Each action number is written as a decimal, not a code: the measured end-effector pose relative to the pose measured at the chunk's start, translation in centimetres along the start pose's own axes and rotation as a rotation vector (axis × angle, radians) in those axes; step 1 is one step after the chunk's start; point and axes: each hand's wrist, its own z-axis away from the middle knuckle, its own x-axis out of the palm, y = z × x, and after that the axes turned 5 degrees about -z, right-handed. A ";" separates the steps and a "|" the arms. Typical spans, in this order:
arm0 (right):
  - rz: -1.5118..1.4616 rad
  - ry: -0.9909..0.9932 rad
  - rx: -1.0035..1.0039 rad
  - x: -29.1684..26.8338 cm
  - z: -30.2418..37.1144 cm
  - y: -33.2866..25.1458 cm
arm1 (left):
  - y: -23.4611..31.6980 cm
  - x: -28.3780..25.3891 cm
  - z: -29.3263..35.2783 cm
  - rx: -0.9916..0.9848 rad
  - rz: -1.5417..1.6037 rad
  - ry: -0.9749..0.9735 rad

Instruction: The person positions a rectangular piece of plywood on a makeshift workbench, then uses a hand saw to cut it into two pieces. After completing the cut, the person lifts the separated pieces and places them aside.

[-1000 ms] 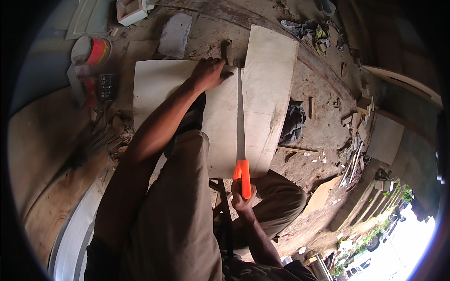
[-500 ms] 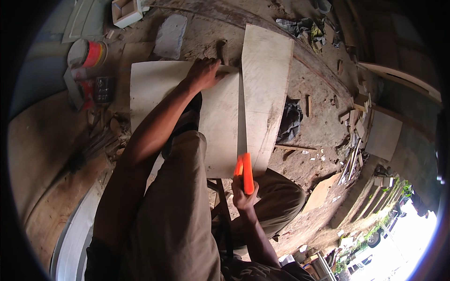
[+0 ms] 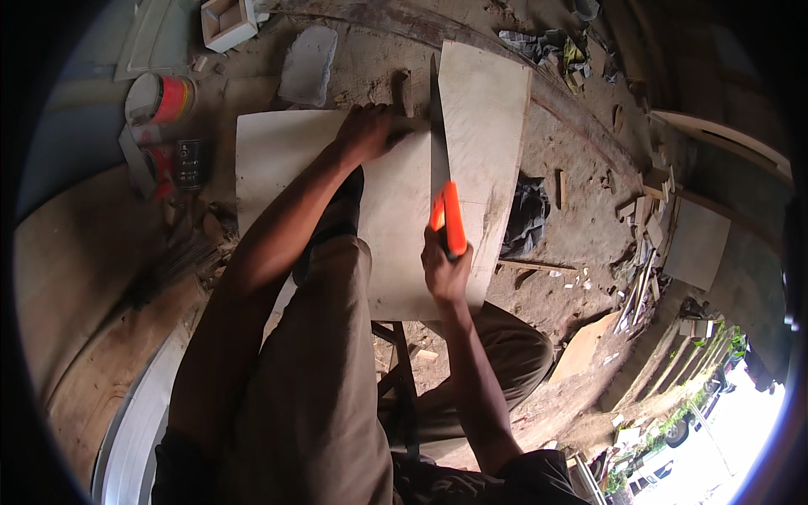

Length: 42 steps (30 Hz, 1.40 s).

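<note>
A handsaw with an orange handle [image 3: 453,217] is gripped in my right hand [image 3: 446,268], its grey blade [image 3: 438,126] pointing away from me along a cut in a pale plywood sheet [image 3: 394,219]. Right of the blade, a long strip of the plywood [image 3: 486,109] stands slightly apart from the larger left part. My left hand [image 3: 368,133] is closed on the sheet's far edge, left of the blade, with some fingertips hidden. My left foot in a dark shoe [image 3: 343,198] rests on the sheet, beside my left forearm.
Paint cans [image 3: 160,99] stand at the far left, near a small wooden box [image 3: 227,23]. A dark crumpled plastic bag [image 3: 526,215] lies right of the sheet. Wood offcuts [image 3: 644,278] litter the dirt floor at right. A dark stand [image 3: 402,370] shows below the sheet.
My right hand has pushed the saw forward, away from me; the blade tip now reaches past the sheet's far edge. My left hand and foot stay in place.
</note>
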 end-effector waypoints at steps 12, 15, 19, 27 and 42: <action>-0.034 0.009 -0.131 -3.5 12.1 3.6 | 0.0 0.5 -0.3 0.010 -0.024 0.017; -0.172 0.060 -0.056 -0.6 2.5 1.2 | -0.3 0.9 -0.1 0.005 -0.029 0.043; -0.072 0.066 -0.027 2.1 -6.2 -3.3 | 0.4 0.1 -0.7 -0.010 -0.047 -0.081; -0.072 0.004 0.061 0.5 -2.2 -4.0 | 0.5 -0.2 -0.5 -0.090 -0.060 -0.107; -0.002 0.018 0.112 0.5 -2.8 -6.0 | 0.4 -0.5 -0.6 -0.072 -0.003 -0.068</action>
